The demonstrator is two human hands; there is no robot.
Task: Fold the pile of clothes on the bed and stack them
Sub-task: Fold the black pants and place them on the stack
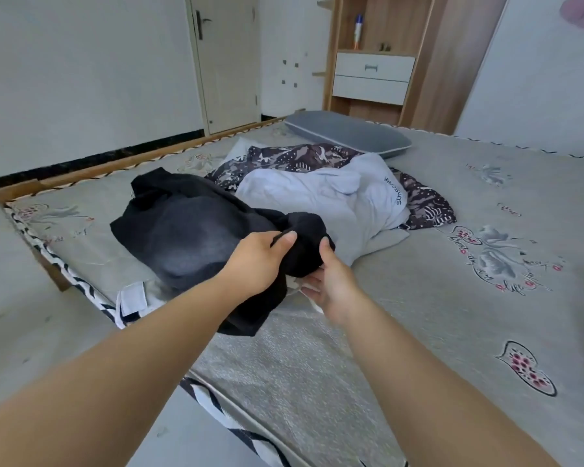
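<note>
Garment in hand: black garment [196, 237], bunched at the near-left of the pile, part lying on the bed [435, 298], part lifted.

Left hand [260, 261]: grips a fold of the black cloth, thumb on top, fingers curled beneath.

Right hand [331, 281]: thumb presses the bunched end of the same cloth; its fingers lie below the fabric and seem to cup it, though how firmly cannot be told.

Pile, remainder: pale blue garment [321, 193] with dark lettering, crumpled, touching the black one on its far side; dark patterned garment [304, 156] beneath and behind the blue one, spilling out to the right. Nothing folded or stacked is visible, so the task appears to be at its beginning.

Step, as judged: drawing the black piece free of the heap. Best done by lifting it clear of the blue garment so the two do not drag together, finding a hem or shoulder seam with each hand, shaking the cloth open, then laying it flat on the bare mattress nearer the person before folding. Thin black fabric will likely cling and twist; edges want smoothing first.

Containers: wooden shelf unit [378, 52] against the far wall, open niche holding a white bottle [358, 32] and a small dark item too small to identify; two white drawers [373, 77] below, closed, contents hidden.

Other: grey pillow [348, 133] at the head of the bed.
</note>
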